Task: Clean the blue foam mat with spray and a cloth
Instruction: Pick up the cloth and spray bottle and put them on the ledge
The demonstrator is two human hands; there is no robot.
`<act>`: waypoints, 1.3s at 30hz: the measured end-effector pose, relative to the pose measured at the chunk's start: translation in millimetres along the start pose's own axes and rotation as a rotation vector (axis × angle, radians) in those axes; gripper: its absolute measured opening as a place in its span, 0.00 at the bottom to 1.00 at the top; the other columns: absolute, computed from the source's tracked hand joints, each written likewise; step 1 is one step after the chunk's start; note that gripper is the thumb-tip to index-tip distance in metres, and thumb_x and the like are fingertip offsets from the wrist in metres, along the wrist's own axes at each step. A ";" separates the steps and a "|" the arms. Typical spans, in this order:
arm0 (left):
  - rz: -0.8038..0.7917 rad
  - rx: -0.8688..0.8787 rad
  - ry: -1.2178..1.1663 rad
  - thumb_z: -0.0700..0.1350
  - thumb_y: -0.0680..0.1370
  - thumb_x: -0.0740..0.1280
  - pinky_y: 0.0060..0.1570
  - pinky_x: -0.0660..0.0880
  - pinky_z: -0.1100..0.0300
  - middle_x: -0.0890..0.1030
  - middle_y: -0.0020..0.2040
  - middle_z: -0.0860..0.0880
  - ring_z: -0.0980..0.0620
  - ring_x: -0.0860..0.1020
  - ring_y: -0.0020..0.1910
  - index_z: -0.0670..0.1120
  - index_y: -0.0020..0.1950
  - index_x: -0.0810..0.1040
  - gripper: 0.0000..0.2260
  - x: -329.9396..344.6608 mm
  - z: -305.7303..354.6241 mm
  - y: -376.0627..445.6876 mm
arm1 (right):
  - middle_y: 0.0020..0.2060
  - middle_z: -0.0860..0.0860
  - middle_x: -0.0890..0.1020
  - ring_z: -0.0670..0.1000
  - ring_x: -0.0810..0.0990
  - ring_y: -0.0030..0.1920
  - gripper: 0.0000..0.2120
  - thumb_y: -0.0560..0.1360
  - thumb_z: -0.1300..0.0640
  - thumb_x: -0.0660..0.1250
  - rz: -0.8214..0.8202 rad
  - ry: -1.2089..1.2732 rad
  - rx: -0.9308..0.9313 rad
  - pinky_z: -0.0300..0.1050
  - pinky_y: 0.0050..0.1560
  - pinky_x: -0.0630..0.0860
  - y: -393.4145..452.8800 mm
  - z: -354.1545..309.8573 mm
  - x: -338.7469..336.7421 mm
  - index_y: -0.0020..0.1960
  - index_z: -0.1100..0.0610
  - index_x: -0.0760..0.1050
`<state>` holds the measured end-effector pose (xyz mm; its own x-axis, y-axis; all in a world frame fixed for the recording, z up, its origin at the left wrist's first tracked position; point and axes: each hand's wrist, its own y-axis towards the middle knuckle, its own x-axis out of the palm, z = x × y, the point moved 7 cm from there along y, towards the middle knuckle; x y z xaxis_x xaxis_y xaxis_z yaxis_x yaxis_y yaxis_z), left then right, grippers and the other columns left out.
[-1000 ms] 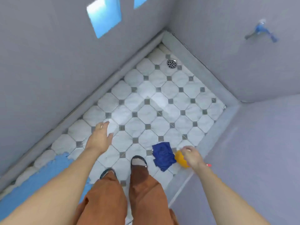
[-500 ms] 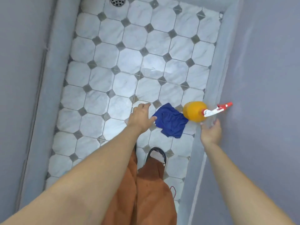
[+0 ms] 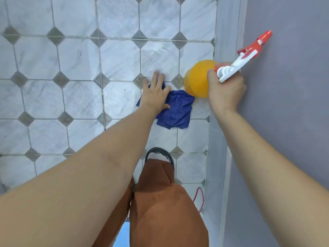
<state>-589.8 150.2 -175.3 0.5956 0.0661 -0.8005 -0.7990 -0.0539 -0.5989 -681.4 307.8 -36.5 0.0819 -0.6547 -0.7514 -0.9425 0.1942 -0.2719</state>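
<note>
Head view: my right hand (image 3: 226, 91) grasps the orange plastic spray bottle (image 3: 199, 78); left hand (image 3: 155, 96), fingers flat, presses the crumpled dark-blue cloth (image 3: 175, 109) on the tiled floor (image 3: 71, 59). Pickup step; next, pinch cloth, carry both to the blue foam mat (image 3: 122, 236), barely visible below.

Left hand (image 3: 155, 95) lies flat, fingers straight; right hand (image 3: 225, 90) curls gripping.

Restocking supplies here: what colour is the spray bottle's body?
Orange, with a white-and-red trigger head; the spray bottle shows clearly in the head view, held by the right hand.
</note>
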 end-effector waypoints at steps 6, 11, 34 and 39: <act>-0.044 -0.121 -0.457 0.45 0.77 0.59 0.59 0.62 0.49 0.80 0.50 0.42 0.40 0.77 0.52 0.43 0.57 0.69 0.10 -33.3 -20.1 -63.2 | 0.42 0.55 0.83 0.60 0.81 0.47 0.01 0.74 0.54 0.69 -0.006 -0.040 0.046 0.38 0.39 0.64 -39.6 -29.0 -37.0 0.44 0.50 0.79; 0.044 -0.296 -0.696 0.44 0.78 0.59 0.46 0.58 0.53 0.81 0.44 0.43 0.41 0.78 0.46 0.44 0.53 0.68 0.06 -166.9 -103.1 -159.5 | 0.29 0.50 0.77 0.58 0.75 0.37 0.09 0.74 0.53 0.66 -0.101 -0.016 0.019 0.42 0.37 0.65 -83.5 -151.2 -116.5 0.36 0.50 0.78; 0.788 -0.387 -1.411 0.39 0.76 0.65 0.43 0.71 0.54 0.79 0.45 0.42 0.45 0.76 0.45 0.42 0.45 0.76 0.01 -943.9 -464.5 -333.9 | 0.47 0.50 0.82 0.48 0.79 0.43 0.12 0.77 0.56 0.68 -0.212 0.573 -0.538 0.42 0.39 0.71 -8.1 -912.4 -420.2 0.60 0.49 0.78; 0.743 -0.253 -1.541 0.41 0.79 0.60 0.50 0.75 0.50 0.79 0.55 0.45 0.44 0.78 0.52 0.47 0.57 0.71 0.08 -1000.3 -462.2 -252.9 | 0.47 0.54 0.82 0.48 0.82 0.50 0.11 0.77 0.59 0.66 -0.319 0.562 -0.545 0.43 0.40 0.73 55.6 -977.2 -391.3 0.56 0.46 0.77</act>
<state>-945.3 -362.8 767.4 -0.6055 0.7646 -0.2206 -0.7228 -0.6444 -0.2496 -1082.3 -139.0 829.9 0.3336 -0.9122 -0.2379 -0.9377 -0.3471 0.0157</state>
